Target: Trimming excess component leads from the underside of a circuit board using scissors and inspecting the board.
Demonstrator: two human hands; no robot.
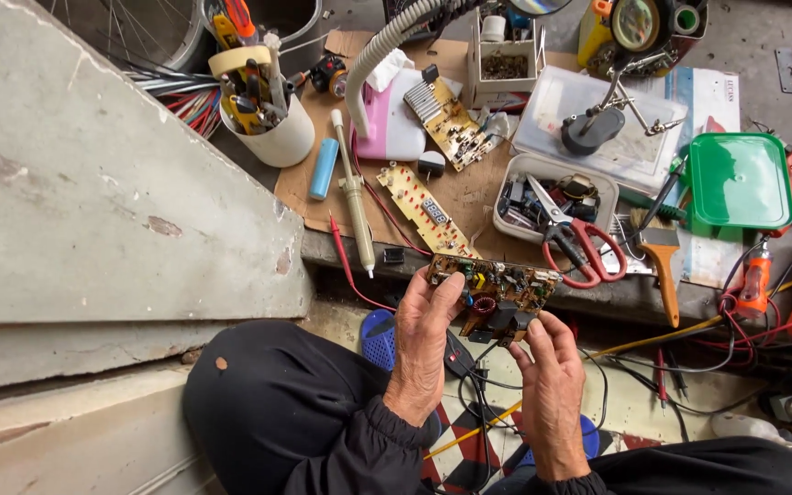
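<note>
Both hands hold a brown circuit board (495, 286) over the person's lap: the left hand (422, 344) grips its left end, thumb on top, while the right hand (550, 367) pinches its lower edge. Just beyond, red-handled scissors (582, 244) lie against a white parts tray (517, 174). A long yellow display board (427, 210) rests on cardboard (300, 181) beside a solder sucker (354, 192).

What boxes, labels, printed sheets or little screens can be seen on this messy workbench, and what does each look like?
Small display: dark rectangle on the long yellow circuit board lying on the cardboard, unlit.
Printed sheet: white paper with a blue edge stripe, top right, under the green lid.
White open box: top centre, square, holding small dark parts.
Clear plastic case: right of centre, flat, a helping-hands stand on it.
</note>
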